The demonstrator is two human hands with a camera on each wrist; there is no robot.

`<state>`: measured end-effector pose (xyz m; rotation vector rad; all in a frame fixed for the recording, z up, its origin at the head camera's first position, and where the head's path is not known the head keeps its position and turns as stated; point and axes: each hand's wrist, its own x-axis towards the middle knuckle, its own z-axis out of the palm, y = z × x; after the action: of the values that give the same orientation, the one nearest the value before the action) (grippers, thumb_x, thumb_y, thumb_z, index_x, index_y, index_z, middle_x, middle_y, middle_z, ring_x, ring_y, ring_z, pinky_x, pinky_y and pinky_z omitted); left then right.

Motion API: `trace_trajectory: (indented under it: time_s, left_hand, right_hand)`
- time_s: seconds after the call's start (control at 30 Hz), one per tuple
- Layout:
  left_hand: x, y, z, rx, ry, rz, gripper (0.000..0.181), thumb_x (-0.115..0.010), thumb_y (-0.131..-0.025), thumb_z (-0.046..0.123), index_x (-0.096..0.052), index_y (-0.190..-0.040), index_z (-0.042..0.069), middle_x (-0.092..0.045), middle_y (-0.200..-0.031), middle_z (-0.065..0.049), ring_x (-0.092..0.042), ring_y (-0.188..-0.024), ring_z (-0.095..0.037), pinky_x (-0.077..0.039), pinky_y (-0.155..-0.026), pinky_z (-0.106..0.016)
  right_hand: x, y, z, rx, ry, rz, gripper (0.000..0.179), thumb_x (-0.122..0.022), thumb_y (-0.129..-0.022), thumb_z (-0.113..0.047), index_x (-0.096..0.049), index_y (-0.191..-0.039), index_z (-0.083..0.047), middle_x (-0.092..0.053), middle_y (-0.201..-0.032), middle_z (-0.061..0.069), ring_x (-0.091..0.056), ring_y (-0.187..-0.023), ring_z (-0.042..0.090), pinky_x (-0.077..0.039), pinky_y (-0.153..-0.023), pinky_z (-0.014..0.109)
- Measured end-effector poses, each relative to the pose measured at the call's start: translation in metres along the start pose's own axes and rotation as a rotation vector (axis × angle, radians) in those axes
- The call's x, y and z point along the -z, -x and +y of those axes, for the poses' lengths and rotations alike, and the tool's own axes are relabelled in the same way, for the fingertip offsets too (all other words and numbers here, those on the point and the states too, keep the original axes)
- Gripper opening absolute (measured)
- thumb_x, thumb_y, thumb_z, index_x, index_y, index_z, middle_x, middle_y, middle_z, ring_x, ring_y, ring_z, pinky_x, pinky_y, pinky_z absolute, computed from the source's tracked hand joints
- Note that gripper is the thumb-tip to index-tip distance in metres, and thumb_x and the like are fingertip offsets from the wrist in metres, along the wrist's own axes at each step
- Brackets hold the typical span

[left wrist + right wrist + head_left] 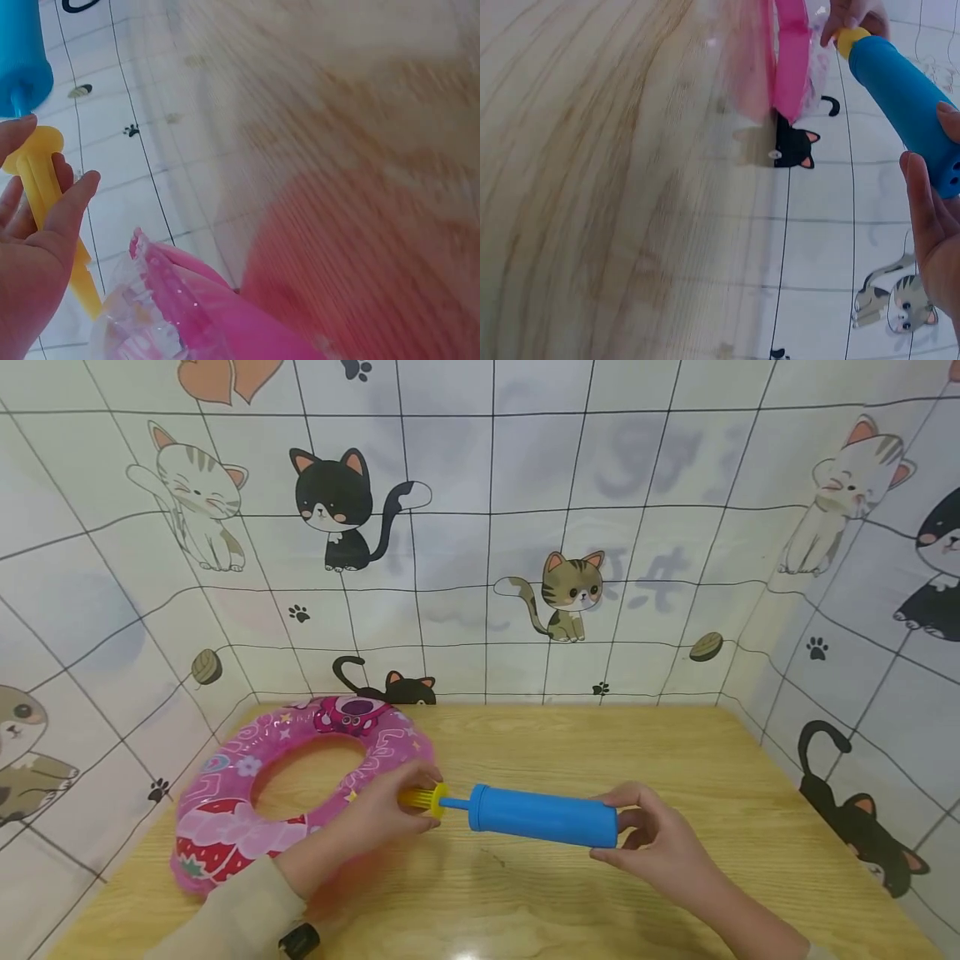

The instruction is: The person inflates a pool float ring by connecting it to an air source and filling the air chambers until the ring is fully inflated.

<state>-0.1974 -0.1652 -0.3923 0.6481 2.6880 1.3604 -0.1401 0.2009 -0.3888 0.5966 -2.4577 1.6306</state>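
A blue hand air pump (543, 815) is held sideways above the table, between both hands. My right hand (660, 843) grips its right end, with thumb and fingers around the barrel (907, 105). At the other end, my left hand (390, 810) pinches a yellow tapered nozzle (41, 184) by its flanged end. This nozzle meets the thin blue stem (454, 804) of the pump; whether it is fixed on, I cannot tell. Behind and left of my left hand lies a pink swim ring (247, 768) with strawberry prints, partly hidden by the left forearm.
The wooden tabletop (570, 743) stretches under the hands. White walls (457, 552) with black grid lines and cartoon cats enclose it at the back and both sides. A dark band (299, 940) shows at the left wrist.
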Motion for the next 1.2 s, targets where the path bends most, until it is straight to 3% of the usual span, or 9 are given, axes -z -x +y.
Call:
trace_trajectory:
  time_s: [0.17,0.33,0.57,0.8,0.93,1.2]
  left_hand:
    - [0.008,-0.001,-0.005,0.01,-0.014,-0.005,0.049,-0.084,-0.076,0.009,-0.058,-0.117,0.016,-0.065,-0.108,0.005,-0.059,-0.106,-0.023,-0.055,-0.084,-0.032]
    - [0.014,-0.002,-0.009,0.027,-0.032,-0.005,0.051,-0.084,-0.076,0.013,-0.058,-0.119,0.017,-0.065,-0.108,0.003,-0.059,-0.105,-0.025,-0.056,-0.082,-0.034]
    - [0.018,0.001,-0.012,0.054,-0.068,0.008,0.039,-0.084,-0.077,0.013,-0.061,-0.108,0.017,-0.063,-0.105,0.005,-0.057,-0.104,-0.021,-0.052,-0.09,-0.041]
    - [0.011,0.005,-0.005,0.049,-0.077,0.005,0.043,-0.085,-0.074,0.011,-0.059,-0.108,0.015,-0.063,-0.105,0.005,-0.057,-0.104,-0.02,-0.05,-0.094,-0.044]
    - [0.005,0.004,0.002,0.039,-0.087,-0.004,0.045,-0.087,-0.073,0.015,-0.059,-0.109,0.013,-0.062,-0.107,0.004,-0.057,-0.105,-0.021,-0.048,-0.096,-0.045]
    - [-0.008,-0.003,0.011,-0.003,-0.085,-0.018,0.048,-0.088,-0.072,0.018,-0.061,-0.11,0.011,-0.062,-0.106,0.003,-0.058,-0.105,-0.022,-0.049,-0.094,-0.044]
  right_hand:
    - [0.018,0.007,0.007,0.071,0.052,0.041,0.056,-0.083,-0.071,0.003,-0.055,-0.118,-0.004,-0.056,-0.118,-0.005,-0.066,-0.082,0.015,-0.055,-0.062,0.03]
    - [0.04,0.014,0.011,0.086,0.101,0.061,0.059,-0.082,-0.071,0.006,-0.055,-0.123,-0.004,-0.056,-0.121,-0.008,-0.064,-0.087,0.012,-0.056,-0.065,0.029]
    - [0.057,0.023,0.008,0.102,0.181,0.088,0.06,-0.081,-0.071,0.008,-0.056,-0.124,-0.004,-0.057,-0.122,-0.013,-0.062,-0.094,0.006,-0.056,-0.067,0.027]
    - [0.045,0.022,0.007,0.128,0.139,0.083,0.058,-0.082,-0.069,0.009,-0.057,-0.12,-0.004,-0.058,-0.119,-0.011,-0.063,-0.085,0.011,-0.057,-0.064,0.029]
    - [0.035,0.017,0.007,0.074,0.121,0.084,0.057,-0.084,-0.071,0.002,-0.058,-0.121,-0.007,-0.059,-0.118,-0.008,-0.063,-0.084,0.014,-0.056,-0.064,0.03]
    - [0.009,0.006,0.008,-0.034,0.036,0.082,0.055,-0.086,-0.069,-0.004,-0.058,-0.116,-0.009,-0.059,-0.118,0.01,-0.064,-0.083,0.016,-0.056,-0.064,0.031]
